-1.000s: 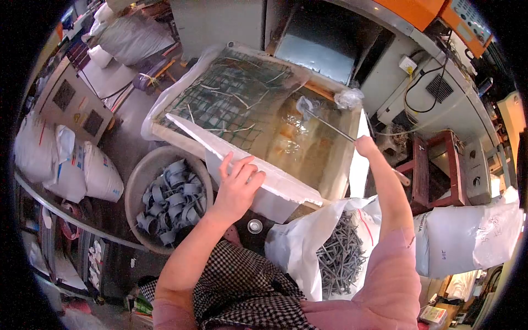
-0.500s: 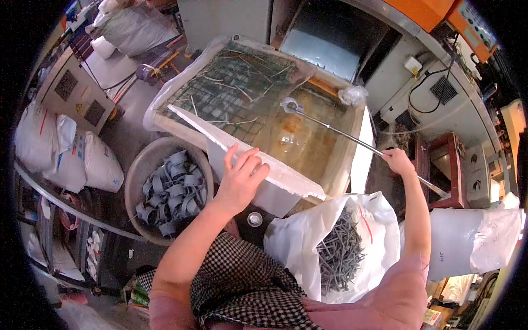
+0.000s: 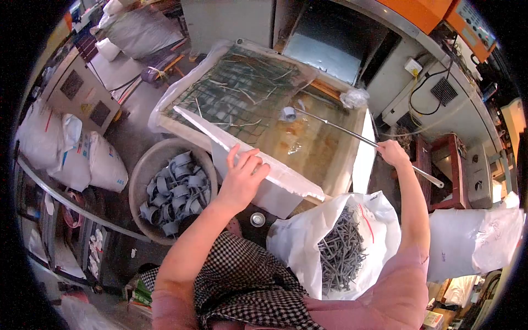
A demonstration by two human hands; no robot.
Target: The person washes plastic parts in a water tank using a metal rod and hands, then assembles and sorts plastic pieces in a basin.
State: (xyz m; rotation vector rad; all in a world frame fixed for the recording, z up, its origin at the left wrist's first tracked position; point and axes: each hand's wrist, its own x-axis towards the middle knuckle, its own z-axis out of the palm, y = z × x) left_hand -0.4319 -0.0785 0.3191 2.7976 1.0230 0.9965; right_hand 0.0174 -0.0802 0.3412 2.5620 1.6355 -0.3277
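- A rod [image 3: 352,133] is gripped by the right hand [image 3: 391,153], beside the tank [image 3: 184,131]'s right edge.
- The near-edge white board [image 3: 286,180] is touched by the left hand [image 3: 242,180]; grip unclear.

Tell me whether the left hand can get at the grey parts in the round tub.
Probably yes: the tub stands open, close to the left hand, and no lid covers the grey parts. The hand would likely have to leave the white board it rests on.
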